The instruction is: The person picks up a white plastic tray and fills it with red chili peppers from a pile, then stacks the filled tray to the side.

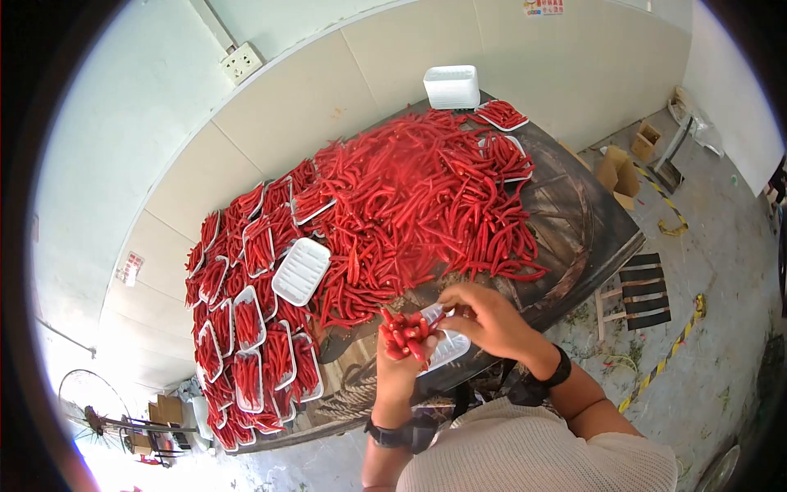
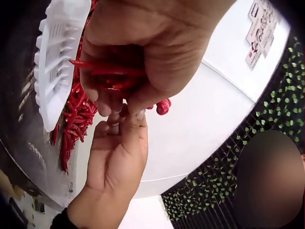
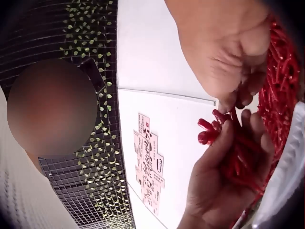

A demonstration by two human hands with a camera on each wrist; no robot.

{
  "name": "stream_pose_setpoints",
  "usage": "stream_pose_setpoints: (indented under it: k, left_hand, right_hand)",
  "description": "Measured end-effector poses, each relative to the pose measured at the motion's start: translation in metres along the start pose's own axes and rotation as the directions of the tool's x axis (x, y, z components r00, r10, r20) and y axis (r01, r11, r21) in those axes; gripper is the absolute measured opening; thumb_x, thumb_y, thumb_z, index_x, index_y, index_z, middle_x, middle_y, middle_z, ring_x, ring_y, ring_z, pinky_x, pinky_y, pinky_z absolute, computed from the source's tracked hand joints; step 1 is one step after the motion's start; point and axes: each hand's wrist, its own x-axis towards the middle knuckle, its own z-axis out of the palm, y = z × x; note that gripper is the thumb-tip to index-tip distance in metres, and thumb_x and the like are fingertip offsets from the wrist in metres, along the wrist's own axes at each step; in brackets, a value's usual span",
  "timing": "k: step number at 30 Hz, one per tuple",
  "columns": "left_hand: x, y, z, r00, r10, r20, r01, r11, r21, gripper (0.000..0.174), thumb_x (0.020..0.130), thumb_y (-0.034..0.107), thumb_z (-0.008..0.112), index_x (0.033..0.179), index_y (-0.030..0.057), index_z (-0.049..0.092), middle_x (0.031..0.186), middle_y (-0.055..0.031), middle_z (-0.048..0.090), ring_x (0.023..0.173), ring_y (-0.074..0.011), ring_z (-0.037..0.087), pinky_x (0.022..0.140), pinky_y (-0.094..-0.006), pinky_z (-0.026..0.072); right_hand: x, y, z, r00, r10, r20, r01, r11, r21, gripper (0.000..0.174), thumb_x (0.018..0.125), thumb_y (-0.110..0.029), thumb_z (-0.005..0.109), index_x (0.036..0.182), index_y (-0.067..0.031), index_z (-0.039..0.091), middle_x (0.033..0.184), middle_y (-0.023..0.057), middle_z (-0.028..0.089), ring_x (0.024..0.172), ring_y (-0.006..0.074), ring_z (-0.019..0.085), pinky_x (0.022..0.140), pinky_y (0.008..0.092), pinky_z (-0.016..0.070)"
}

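Observation:
My left hand (image 1: 398, 379) grips a bunch of red chili peppers (image 1: 406, 334), their blunt ends gathered at the top. In the right wrist view the left fingers curl round the bunch (image 3: 240, 164), with several ends sticking out past the thumb. My right hand (image 1: 494, 324) meets it from the right, thumb and fingers pinching a chili at the edge of the bunch. Seen from the left wrist, the right hand (image 2: 116, 164) has its fingertips right at the left hand's. A white ribbed tray (image 1: 449, 351) lies on the table edge below the hands, partly hidden by them.
A large heap of loose red chilies (image 1: 410, 193) covers the table's middle. Several filled trays (image 1: 250, 318) crowd the left side, with an unfilled white tray (image 1: 302, 272) beside them. Stacked white trays (image 1: 452, 87) stand at the back. A slatted stool (image 1: 643, 291) is on the floor at right.

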Motion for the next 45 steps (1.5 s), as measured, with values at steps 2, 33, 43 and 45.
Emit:
stream_pose_setpoints:
  k: [2, 33, 43, 45]
  left_hand:
    - [0.0, -0.004, -0.005, 0.996, -0.047, -0.077, 0.042, 0.997, -0.066, 0.038, 0.08, -0.002, 0.074, 0.11, 0.0009, 0.051, 0.096, -0.0078, 0.066, 0.09, -0.0186, 0.068, 0.077, -0.0284, 0.0534]
    - [0.021, -0.003, -0.014, 0.922, 0.228, 0.312, -0.374, 0.329, 0.867, 0.035, 0.068, 0.002, 0.069, 0.101, 0.0014, 0.058, 0.089, -0.0196, 0.061, 0.087, -0.0442, 0.057, 0.074, -0.0496, 0.0457]
    - [0.007, 0.023, -0.017, 0.935, 0.18, 0.306, -0.351, 0.352, 0.868, 0.059, 0.064, 0.011, 0.082, 0.117, 0.0036, 0.058, 0.114, -0.018, 0.059, 0.104, -0.0393, 0.059, 0.089, -0.0444, 0.0488]
    - [0.002, 0.026, -0.023, 0.939, 0.196, 0.281, -0.338, 0.395, 0.855, 0.061, 0.062, 0.011, 0.084, 0.116, 0.004, 0.059, 0.116, -0.0172, 0.059, 0.107, -0.038, 0.059, 0.091, -0.0433, 0.0484]
  right_hand:
    - [-0.003, 0.013, -0.016, 1.0, -0.025, -0.007, 0.023, 0.976, -0.218, 0.022, 0.08, -0.012, 0.073, 0.096, -0.0028, 0.061, 0.088, 0.013, 0.061, 0.081, 0.0312, 0.062, 0.074, 0.0408, 0.0487]
    - [-0.005, 0.034, 0.026, 0.981, -0.194, 0.026, 0.195, 0.953, -0.23, 0.039, 0.089, -0.026, 0.068, 0.12, -0.0046, 0.059, 0.113, 0.0147, 0.062, 0.107, 0.0351, 0.056, 0.096, 0.0453, 0.0412]
    - [-0.001, 0.035, 0.024, 0.955, -0.248, 0.165, 0.291, 0.89, -0.352, 0.043, 0.082, -0.021, 0.072, 0.12, -0.005, 0.06, 0.115, 0.0138, 0.061, 0.108, 0.0355, 0.056, 0.095, 0.0461, 0.0427]
    - [0.001, 0.031, 0.022, 0.958, -0.246, 0.149, 0.284, 0.889, -0.359, 0.041, 0.083, -0.02, 0.071, 0.119, -0.0049, 0.06, 0.115, 0.014, 0.061, 0.108, 0.0355, 0.056, 0.095, 0.0462, 0.0428]
